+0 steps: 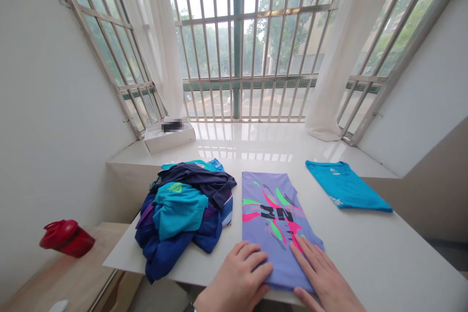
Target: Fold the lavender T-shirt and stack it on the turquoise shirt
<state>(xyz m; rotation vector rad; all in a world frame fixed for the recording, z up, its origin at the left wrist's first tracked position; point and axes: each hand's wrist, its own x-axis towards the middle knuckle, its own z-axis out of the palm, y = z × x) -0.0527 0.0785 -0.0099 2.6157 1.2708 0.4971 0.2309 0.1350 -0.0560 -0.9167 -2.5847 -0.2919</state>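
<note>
- At the near edge of the bench point(369, 253), the left hand point(243, 273) rests with fingers loosely bent on the lavender garment point(272, 226) (whether it pinches any cloth, I cannot tell).
- Beside it, the right hand point(323, 273) lies with fingers outstretched on the same garment, gripping nothing.
- Left of that flat, brightly printed garment, a rumpled heap of clothes point(183, 212).
- To its right, a folded blue shirt point(345, 187).
- Beyond, a white box point(171, 142) on the sill point(241, 144).
- Far left, a red bottle point(69, 239).
</note>
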